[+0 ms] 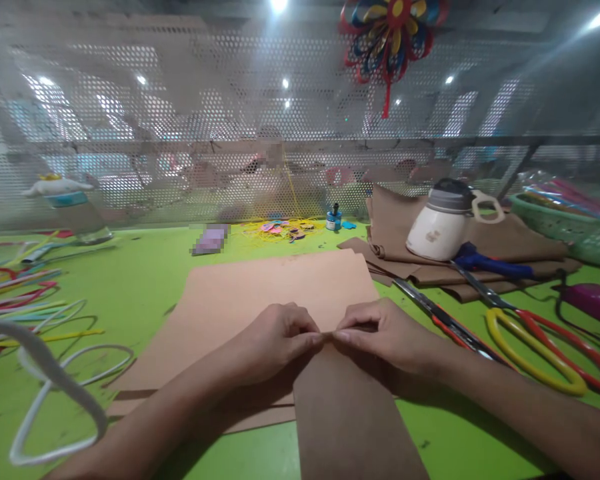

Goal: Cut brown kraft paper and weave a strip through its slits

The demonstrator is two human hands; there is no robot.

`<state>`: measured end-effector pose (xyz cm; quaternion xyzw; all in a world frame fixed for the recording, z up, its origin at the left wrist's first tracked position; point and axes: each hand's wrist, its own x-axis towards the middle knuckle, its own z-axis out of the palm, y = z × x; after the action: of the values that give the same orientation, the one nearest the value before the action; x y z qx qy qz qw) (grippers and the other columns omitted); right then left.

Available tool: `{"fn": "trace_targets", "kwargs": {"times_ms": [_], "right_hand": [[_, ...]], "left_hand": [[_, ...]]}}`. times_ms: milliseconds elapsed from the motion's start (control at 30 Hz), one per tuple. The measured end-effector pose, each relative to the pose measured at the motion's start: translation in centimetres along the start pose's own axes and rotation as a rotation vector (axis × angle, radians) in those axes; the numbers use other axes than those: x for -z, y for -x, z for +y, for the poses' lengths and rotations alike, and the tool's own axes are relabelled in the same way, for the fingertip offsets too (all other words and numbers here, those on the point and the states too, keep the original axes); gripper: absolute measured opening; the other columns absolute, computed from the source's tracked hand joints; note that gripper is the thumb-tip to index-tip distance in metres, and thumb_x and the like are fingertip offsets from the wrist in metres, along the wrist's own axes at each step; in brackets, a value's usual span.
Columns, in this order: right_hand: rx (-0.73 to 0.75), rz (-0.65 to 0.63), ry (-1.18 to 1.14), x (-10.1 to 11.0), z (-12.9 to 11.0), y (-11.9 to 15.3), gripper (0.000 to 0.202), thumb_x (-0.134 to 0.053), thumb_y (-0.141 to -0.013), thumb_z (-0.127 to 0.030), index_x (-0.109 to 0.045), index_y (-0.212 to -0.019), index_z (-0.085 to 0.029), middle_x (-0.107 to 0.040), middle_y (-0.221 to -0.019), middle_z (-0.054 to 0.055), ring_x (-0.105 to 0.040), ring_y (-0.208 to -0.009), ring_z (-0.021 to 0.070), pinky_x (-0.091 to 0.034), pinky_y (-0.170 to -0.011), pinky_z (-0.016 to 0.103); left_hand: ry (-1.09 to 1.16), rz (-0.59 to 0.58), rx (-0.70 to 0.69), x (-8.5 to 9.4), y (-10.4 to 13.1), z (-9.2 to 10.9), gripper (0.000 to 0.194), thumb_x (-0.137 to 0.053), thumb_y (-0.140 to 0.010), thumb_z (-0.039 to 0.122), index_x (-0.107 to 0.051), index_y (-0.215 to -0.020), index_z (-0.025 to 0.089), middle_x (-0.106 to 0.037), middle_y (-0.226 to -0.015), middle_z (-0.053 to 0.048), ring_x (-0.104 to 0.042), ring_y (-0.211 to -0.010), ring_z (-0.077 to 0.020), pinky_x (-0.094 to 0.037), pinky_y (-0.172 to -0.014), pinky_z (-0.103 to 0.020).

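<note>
With the clock's middle set at the fingertips and twelve pointing straight away, the far end of a brown paper strip [343,413] is pinched by both hands. It is gripped between thumb and fingers by the left hand [283,337] and in the same way by the right hand [385,333], and the two thumb tips are held close together. The strip is stretched toward six o'clock, where its near end is cut off from view. A stack of tan sheets [240,293] is spread flat behind and beneath the hands, mostly toward ten and eleven o'clock. Its front edges are not lined up, and the bottom ones are seen poking out. At nine o'clock, past a wide patch of green table [145,267], a loop of white cord [77,393] is seen by the left arm. Less room is left on the other side: at three o'clock a long metal tool [440,314] is laid near the right hand, with scissors [500,301] with yellow and red handles just beyond. At one o'clock a white jug [435,227] is set on a brown folded pile [530,240], and at two a green basket [575,230] is placed. At twelve, beyond the far edge of the sheets, a small blue bottle [333,220] is stood near a wall full of holes [180,120].
</note>
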<state>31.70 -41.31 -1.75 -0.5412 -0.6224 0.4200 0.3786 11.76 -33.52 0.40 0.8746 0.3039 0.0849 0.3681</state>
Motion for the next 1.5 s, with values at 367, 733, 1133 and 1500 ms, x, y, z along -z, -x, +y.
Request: {"fn": "trace_targets", "kwargs": {"times_ms": [367, 733, 1133, 1500], "right_hand": [[-0.064, 0.029, -0.042, -0.5, 0.6, -0.1, 0.036, -0.067, -0.076, -0.045, -0.073, -0.072, -0.010, -0.066, -0.068, 0.006, -0.051, -0.063, 0.0133, -0.037, -0.056, 0.024], [-0.019, -0.041, 0.014, -1.1, 0.8, -0.4, 0.037, -0.059, -0.084, -0.045, -0.071, -0.077, -0.011, -0.063, -0.071, 0.004, -0.050, -0.067, 0.0135, -0.037, -0.059, 0.024], [-0.070, -0.109, -0.054, -0.1, 1.1, 0.1, 0.041, -0.057, -0.086, -0.052, -0.058, -0.073, -0.013, -0.044, -0.063, -0.002, -0.037, -0.060, 0.0098, -0.027, -0.053, 0.023], [-0.024, -0.320, -0.168, 2.6, 0.7, -0.1, 0.038, -0.055, -0.089, -0.047, -0.068, -0.102, -0.013, -0.066, -0.095, 0.008, -0.058, -0.089, 0.0202, -0.043, -0.079, 0.031]], "left_hand": [[0.028, 0.012, 0.025, -0.5, 0.5, 0.3, 0.028, -0.050, -0.086, 0.034, -0.071, -0.081, 0.016, -0.066, -0.082, -0.004, -0.058, -0.078, -0.0158, -0.043, -0.065, -0.024], [0.023, 0.011, -0.070, -0.7, 0.4, -0.1, 0.026, -0.050, -0.086, 0.029, -0.072, -0.079, 0.016, -0.061, -0.069, -0.001, -0.051, -0.067, -0.0121, -0.039, -0.062, -0.022], [0.224, -0.041, 0.111, -0.4, 0.2, -0.6, 0.035, -0.056, -0.081, 0.046, -0.060, -0.070, 0.013, -0.049, -0.061, 0.002, -0.040, -0.056, -0.0093, -0.029, -0.050, -0.022], [0.707, -0.092, 0.201, -1.0, 1.3, -0.9, 0.028, -0.062, -0.076, 0.037, -0.049, -0.062, 0.017, -0.034, -0.051, 0.007, -0.028, -0.047, -0.0076, -0.021, -0.048, -0.025]]}}
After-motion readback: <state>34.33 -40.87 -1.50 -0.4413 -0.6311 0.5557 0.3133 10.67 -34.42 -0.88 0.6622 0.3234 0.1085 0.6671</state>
